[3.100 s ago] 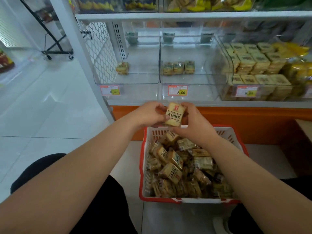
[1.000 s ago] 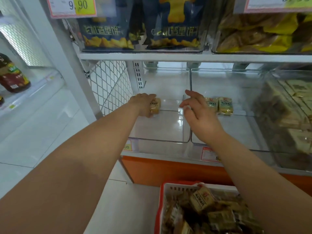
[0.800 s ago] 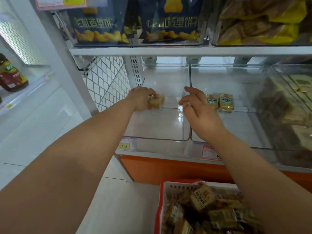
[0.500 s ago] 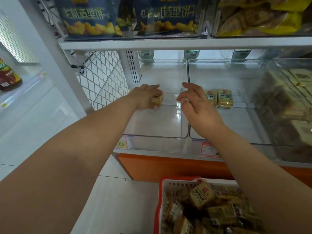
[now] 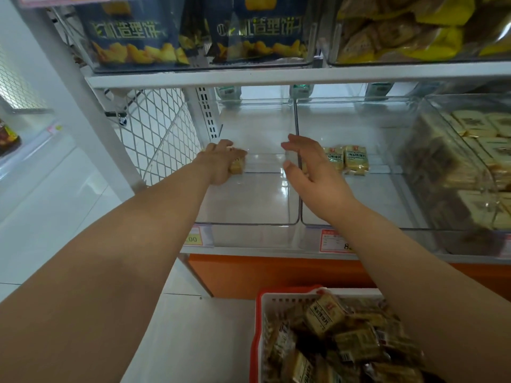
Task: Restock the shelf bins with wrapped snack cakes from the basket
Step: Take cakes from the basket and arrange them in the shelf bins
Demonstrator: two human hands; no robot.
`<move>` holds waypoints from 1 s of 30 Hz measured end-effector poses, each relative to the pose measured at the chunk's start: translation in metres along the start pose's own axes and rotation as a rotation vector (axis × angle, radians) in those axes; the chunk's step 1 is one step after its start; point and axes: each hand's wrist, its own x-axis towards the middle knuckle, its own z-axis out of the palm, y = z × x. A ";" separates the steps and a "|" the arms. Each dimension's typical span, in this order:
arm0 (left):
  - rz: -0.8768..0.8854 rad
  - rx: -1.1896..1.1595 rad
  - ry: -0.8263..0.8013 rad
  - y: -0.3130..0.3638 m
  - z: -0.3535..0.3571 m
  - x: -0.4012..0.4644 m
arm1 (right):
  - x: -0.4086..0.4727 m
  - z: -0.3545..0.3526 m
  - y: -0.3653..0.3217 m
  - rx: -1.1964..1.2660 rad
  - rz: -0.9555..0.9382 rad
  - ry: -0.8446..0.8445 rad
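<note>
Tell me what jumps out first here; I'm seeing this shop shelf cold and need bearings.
Two bare arms reach into clear bins on the middle shelf: the left hand grips a snack cake at the back of the left bin, while the right hand hovers open, fingers spread, beside it. Below right, a red-rimmed basket sits heaped with wrapped cakes.

White shelf [image 5: 276, 76] holds clear bins [image 5: 249, 205] side by side, price tags [image 5: 331, 241] on the front edge. Red basket [image 5: 255, 327] sits on the tile floor [image 5: 69, 211] below.
</note>
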 end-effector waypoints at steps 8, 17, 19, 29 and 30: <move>-0.062 0.015 -0.132 0.019 -0.019 -0.015 | -0.038 -0.019 -0.028 0.154 0.107 0.110; 0.095 -0.277 0.493 0.096 -0.020 -0.127 | -0.164 -0.025 -0.029 0.088 0.146 0.189; 0.276 -0.116 0.829 0.115 -0.007 -0.160 | -0.189 -0.017 -0.010 0.030 0.220 0.113; 0.255 -0.043 -0.282 0.213 0.107 -0.263 | -0.267 0.013 0.058 -0.342 0.533 -0.656; 0.166 -0.113 -0.376 0.215 0.117 -0.265 | -0.269 0.014 0.059 -0.362 0.550 -0.704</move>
